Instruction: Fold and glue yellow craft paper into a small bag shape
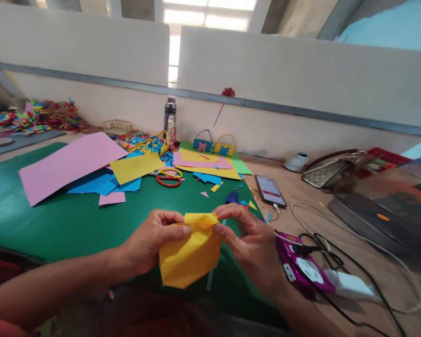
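Note:
A folded piece of yellow paper (189, 257) is held up between my two hands over the green mat (140, 217), near the mat's front edge. My left hand (157, 241) pinches its upper left corner, thumb in front. At the upper right corner, my right hand (247, 238) grips the paper between thumb and fingers. The top edge is folded over and creased toward the right, and the lower corners look cut or folded at a slant. Just beyond my right hand lies a dark blue object (232, 196), partly hidden by the fingers.
Scissors (168, 178) lie beyond my hands, beside pink paper (72, 164), yellow paper (136, 168) and blue scraps. Two small paper handbags (202, 145) stand by the wall near a bottle (170, 117). At right are a phone (270, 191), a purple power strip (298, 262) and loose cables.

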The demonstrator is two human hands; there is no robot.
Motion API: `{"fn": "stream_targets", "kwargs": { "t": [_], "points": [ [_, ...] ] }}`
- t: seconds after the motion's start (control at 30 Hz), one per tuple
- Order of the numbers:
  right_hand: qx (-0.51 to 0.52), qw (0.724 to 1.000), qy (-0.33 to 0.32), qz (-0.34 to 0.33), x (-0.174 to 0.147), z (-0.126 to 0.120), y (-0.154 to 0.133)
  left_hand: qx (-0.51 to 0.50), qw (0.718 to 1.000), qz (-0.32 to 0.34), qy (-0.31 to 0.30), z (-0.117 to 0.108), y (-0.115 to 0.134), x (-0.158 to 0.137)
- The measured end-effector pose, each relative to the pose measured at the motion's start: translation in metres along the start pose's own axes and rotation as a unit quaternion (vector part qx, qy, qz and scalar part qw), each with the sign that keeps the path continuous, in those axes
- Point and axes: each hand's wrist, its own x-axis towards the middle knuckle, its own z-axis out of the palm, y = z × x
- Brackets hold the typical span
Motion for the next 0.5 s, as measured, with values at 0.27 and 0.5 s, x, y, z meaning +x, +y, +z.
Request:
{"fn": "stream_targets", "kwargs": {
  "t": [0.27, 0.5],
  "points": [
    [0.002, 0.999, 0.017, 0.045, -0.0012, 0.0026, -0.0024, -0.023, 0.999, -0.014, -0.022, -0.0057, -0.0055, 0.007],
    [0.045, 0.998, 0.013, 0.051, -0.0009, 0.0045, -0.001, -0.043, 0.998, -0.027, -0.031, -0.0087, -0.0095, 0.0087]
  ]
}}
